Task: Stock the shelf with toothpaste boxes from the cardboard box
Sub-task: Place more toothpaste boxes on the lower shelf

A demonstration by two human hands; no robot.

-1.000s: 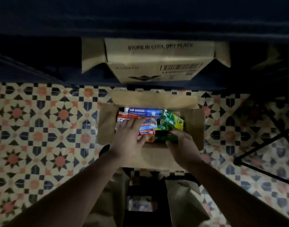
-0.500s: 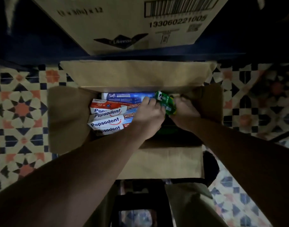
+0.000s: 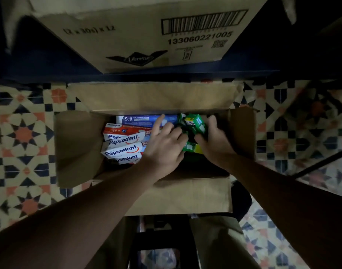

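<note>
An open cardboard box stands on the tiled floor below me, its flaps spread. Inside lie several white-and-red Pepsodent toothpaste boxes stacked at the left, a blue Safi box along the far wall, and green toothpaste boxes at the right. Both hands reach into the box. My left hand lies over the red and blue boxes with fingers spread, fingertips touching the green boxes. My right hand curls round the green boxes from the right side.
A larger printed carton with a barcode sits on a dark blue shelf edge just beyond the open box. Patterned floor tiles surround the box. A dark metal leg crosses at the right. My knees and a dark stool show below.
The view has dropped closer to the box over the second. My left hand's fingers have spread out and my right hand has shifted round the green boxes.
</note>
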